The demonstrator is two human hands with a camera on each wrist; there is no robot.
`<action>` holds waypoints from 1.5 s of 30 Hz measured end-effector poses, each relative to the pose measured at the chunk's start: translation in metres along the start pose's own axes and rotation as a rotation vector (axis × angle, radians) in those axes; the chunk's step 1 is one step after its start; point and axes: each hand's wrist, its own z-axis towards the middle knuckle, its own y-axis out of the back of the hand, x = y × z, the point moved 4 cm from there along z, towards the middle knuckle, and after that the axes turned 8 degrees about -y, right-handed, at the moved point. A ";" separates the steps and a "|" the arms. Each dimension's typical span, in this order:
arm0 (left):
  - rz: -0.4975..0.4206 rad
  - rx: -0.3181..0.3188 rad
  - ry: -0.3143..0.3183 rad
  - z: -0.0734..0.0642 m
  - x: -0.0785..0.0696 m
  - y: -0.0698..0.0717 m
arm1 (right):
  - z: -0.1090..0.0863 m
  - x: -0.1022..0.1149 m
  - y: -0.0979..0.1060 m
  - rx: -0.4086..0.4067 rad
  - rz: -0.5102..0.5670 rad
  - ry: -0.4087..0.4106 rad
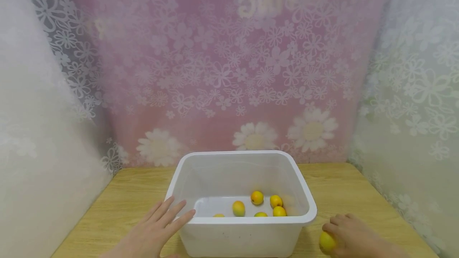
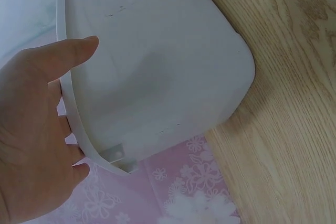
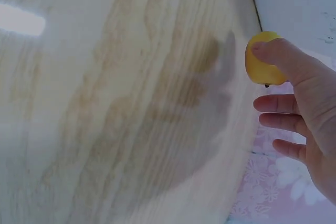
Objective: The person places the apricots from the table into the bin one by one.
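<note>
A white plastic basin (image 1: pixel 242 238) stands on the table, its near rim toward me. Inside it lie several small yellow-orange mangoes (image 1: pixel 238 208), some partly hidden by the near wall. My left hand (image 1: pixel 157 226) is at the basin's front left corner, fingers spread and fairly straight over the rim; in the left wrist view its thumb extends over the outer wall (image 2: pixel 152 66). To the right of the basin, my right hand (image 1: pixel 349 236) pinches a yellow mango (image 3: pixel 257 69) between thumb and forefinger, with the other fingers apart from it. The mango is above the table, its dark stem end showing.
The wood-grain table (image 1: pixel 136 186) extends on both sides of the basin. A pink flowered curtain (image 1: pixel 222 63) hangs behind it, and pale patterned sheets enclose the left (image 1: pixel 43 138) and right (image 1: pixel 416 130) sides.
</note>
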 end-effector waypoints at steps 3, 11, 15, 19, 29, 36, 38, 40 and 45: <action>-0.017 0.008 -0.005 0.000 0.001 0.000 | 0.000 -0.003 0.006 -0.099 -0.014 0.038; -0.005 0.011 -0.022 0.000 0.001 0.002 | 0.006 -0.011 0.041 -0.269 -0.055 0.070; -0.022 0.032 -0.009 0.000 0.001 0.002 | 0.014 -0.012 0.064 -0.319 -0.065 0.070; -0.044 0.050 0.009 0.000 0.002 0.002 | 0.026 -0.012 0.086 -0.353 -0.081 0.067; -0.033 0.048 0.014 0.000 0.001 0.001 | 0.055 -0.009 0.131 -0.397 -0.117 0.048; -0.035 0.044 0.029 0.000 -0.001 0.000 | 0.075 -0.001 0.149 -0.415 -0.106 0.080; -0.033 0.034 0.031 -0.001 0.000 0.000 | 0.081 0.003 0.154 -0.429 -0.104 0.097; -0.025 0.027 0.029 -0.001 0.000 0.000 | 0.088 0.009 0.157 -0.443 -0.104 0.109; -0.006 0.011 0.020 -0.001 0.000 -0.001 | 0.105 0.017 0.158 -0.421 -0.097 0.097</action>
